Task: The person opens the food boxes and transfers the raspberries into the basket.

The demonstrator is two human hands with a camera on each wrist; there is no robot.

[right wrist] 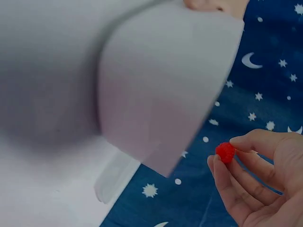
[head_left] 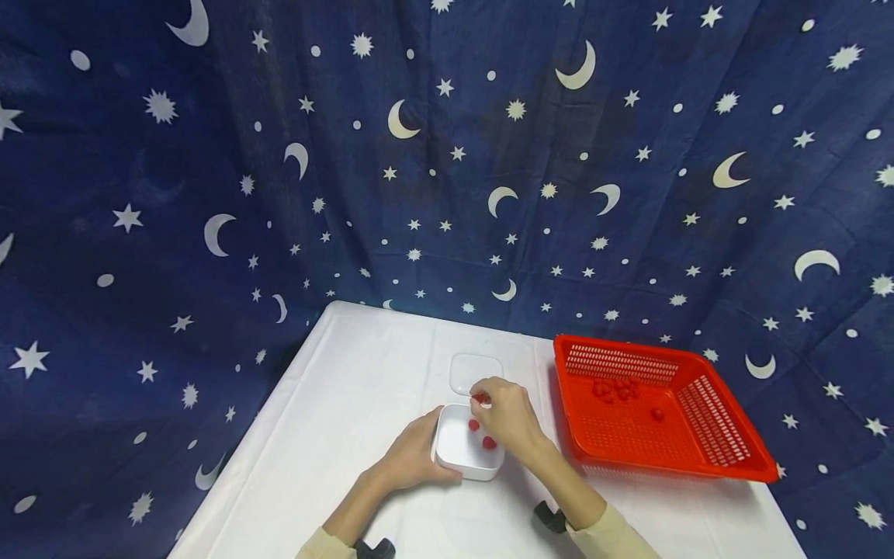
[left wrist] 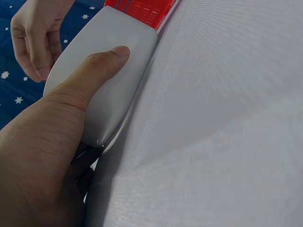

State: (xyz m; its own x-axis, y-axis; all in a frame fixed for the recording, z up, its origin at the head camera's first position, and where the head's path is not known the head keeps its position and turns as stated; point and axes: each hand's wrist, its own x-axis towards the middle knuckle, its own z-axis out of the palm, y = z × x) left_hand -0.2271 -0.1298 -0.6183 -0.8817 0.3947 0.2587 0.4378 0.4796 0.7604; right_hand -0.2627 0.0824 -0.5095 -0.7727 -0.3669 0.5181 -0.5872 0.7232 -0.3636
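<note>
A white square box [head_left: 452, 442] with rounded corners sits on the table. My left hand [head_left: 414, 453] grips its left side, and in the left wrist view the thumb [left wrist: 102, 66] lies along the box wall. Inside the box are two raspberries, one nearer the middle [head_left: 473, 425] and one towards the right [head_left: 489, 442]. Over the far right rim of the box is my right hand [head_left: 510, 418]. Between thumb and fingertips it pinches a red raspberry [right wrist: 225, 152], held above the box and touching nothing else.
Just behind the box lies a clear lid [head_left: 475, 371]. A red perforated basket [head_left: 580, 435] stands to the right, holding a cluster of raspberries [head_left: 616, 390] and a single raspberry [head_left: 657, 414]. A blue curtain [head_left: 447, 194] with moons and stars hangs behind the white-covered table [head_left: 349, 388].
</note>
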